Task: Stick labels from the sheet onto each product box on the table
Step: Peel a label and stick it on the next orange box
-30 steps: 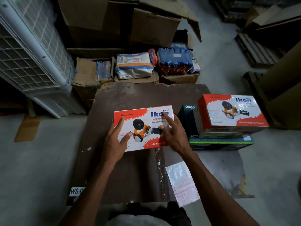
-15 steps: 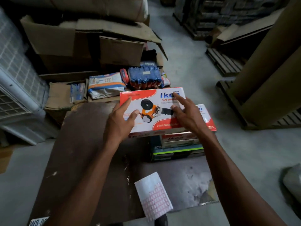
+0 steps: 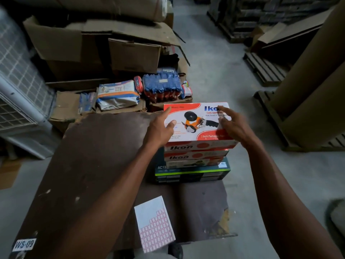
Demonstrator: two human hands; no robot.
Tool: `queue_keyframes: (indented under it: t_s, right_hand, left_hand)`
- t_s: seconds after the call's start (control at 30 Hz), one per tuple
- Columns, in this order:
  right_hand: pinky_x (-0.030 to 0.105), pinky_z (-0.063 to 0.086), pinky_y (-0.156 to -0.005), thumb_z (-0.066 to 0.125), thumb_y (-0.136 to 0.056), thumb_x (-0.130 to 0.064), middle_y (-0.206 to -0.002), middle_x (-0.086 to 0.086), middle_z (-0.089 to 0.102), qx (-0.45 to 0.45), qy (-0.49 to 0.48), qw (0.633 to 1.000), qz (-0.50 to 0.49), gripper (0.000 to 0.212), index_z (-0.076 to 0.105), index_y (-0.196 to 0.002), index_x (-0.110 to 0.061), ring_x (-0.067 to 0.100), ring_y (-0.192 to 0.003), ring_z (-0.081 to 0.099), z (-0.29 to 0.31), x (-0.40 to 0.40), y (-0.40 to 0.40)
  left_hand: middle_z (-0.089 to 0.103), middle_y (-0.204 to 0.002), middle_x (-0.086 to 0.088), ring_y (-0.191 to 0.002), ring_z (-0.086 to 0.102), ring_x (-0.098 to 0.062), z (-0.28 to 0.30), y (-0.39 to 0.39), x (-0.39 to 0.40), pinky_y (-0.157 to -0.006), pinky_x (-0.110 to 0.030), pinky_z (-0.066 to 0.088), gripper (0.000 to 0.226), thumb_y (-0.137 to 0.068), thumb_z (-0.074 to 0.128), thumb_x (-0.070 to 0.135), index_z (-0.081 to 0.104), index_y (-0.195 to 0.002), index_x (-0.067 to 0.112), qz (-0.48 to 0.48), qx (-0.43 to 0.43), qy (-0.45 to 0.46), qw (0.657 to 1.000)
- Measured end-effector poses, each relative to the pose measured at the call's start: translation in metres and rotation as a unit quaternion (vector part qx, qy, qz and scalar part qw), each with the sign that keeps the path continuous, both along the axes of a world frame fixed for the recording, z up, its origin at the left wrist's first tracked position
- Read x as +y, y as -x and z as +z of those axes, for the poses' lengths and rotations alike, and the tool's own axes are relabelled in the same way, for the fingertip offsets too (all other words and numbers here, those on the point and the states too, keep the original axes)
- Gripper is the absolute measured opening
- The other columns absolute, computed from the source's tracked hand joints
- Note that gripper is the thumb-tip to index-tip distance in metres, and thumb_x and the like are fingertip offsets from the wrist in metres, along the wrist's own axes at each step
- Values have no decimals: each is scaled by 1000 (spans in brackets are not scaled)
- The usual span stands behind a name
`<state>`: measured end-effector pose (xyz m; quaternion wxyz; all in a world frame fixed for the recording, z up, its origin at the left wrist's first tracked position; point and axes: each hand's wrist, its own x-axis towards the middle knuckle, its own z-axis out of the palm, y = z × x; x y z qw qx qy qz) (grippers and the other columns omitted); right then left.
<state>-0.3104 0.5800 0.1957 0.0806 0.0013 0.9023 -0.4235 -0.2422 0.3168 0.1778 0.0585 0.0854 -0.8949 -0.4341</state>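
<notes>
Top product box (image 3: 197, 121) lay on stack at tabletop (image 3: 97, 165) right edge, long axis left-to-right. Left hand (image 3: 160, 128) and right hand (image 3: 230, 126) rested open on its ends, not gripping. Label sheet (image 3: 154, 222) at near edge, behind hands, left hand seemingly nearer.

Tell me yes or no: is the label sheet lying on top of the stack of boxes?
No, the label sheet lies flat on the brown table, nearer the person than the stack of boxes.
</notes>
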Motion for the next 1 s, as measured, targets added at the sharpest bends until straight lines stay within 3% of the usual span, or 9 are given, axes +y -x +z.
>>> queue_keyframes:
  t_s: [0.13,0.23,0.33,0.53,0.63,0.73,0.8,0.9,1.0]
  right_hand:
    - [36,59,-72,47,-108,-32,-153,10,51,-5,-4,1000,1,44,46,-150,-47,27,-103,67,-8,3,1]
    - [29,55,-63,47,-109,-33,-156,10,47,-17,-6,1000,4,45,43,-151,-48,23,-97,67,-16,3,4]
    - [28,54,-62,46,-110,-33,-154,10,50,-10,-3,1000,7,45,42,-152,-45,15,-87,66,-17,2,4]
    - [43,61,-82,44,-110,-35,-159,12,45,-18,-9,1000,18,49,35,-157,-40,28,-111,65,-14,2,6]
    - [29,53,-64,43,-110,-34,-155,11,48,-28,7,999,22,47,37,-157,-39,18,-93,63,-17,2,8]
    - [35,58,-74,42,-110,-35,-159,13,42,-13,-19,998,51,49,34,-158,-39,25,-106,65,-21,1,10]
    - [41,60,-83,41,-110,-34,-162,14,37,-11,-32,997,63,49,32,-159,-38,31,-118,63,-23,0,11]
    - [33,57,-73,40,-111,-33,-161,14,39,-20,-27,997,65,49,30,-159,-38,28,-112,65,-23,0,12]
    - [38,59,-77,41,-111,-34,-160,14,42,-17,-33,998,57,50,29,-159,-39,27,-111,64,-20,-1,9]
  left_hand:
    - [62,-133,1,-79,63,1,-8,0,7,-60,-22,56,62,-104,54,32,26,-158,39,7,-21,8,1000]
    - [65,-125,0,-85,69,-7,-15,1,7,-68,-35,63,63,-104,53,33,22,-158,42,17,-26,14,999]
    - [64,-125,0,-88,69,-10,-20,4,7,-62,-30,59,62,-104,52,36,23,-158,41,26,-27,26,999]
    - [59,-139,-5,-103,69,-21,-26,10,5,-68,-32,55,62,-103,51,43,22,-158,43,32,-30,25,999]
    - [45,-155,-1,-121,62,-25,-26,10,6,-84,-40,58,66,-99,55,49,25,-157,41,23,-22,39,999]
    - [27,-165,8,-134,52,-22,-29,9,8,-98,-50,55,62,-98,54,53,32,-155,43,3,-32,54,998]
    - [31,-163,6,-128,56,-21,-30,10,8,-94,-46,57,59,-100,52,52,34,-155,43,1,-41,53,998]
    - [37,-160,2,-125,56,-18,-28,12,7,-86,-32,51,56,-102,50,49,33,-155,42,3,-42,56,998]
    - [39,-159,-1,-124,57,-19,-26,12,6,-88,-35,52,55,-103,47,51,32,-155,45,5,-53,54,997]
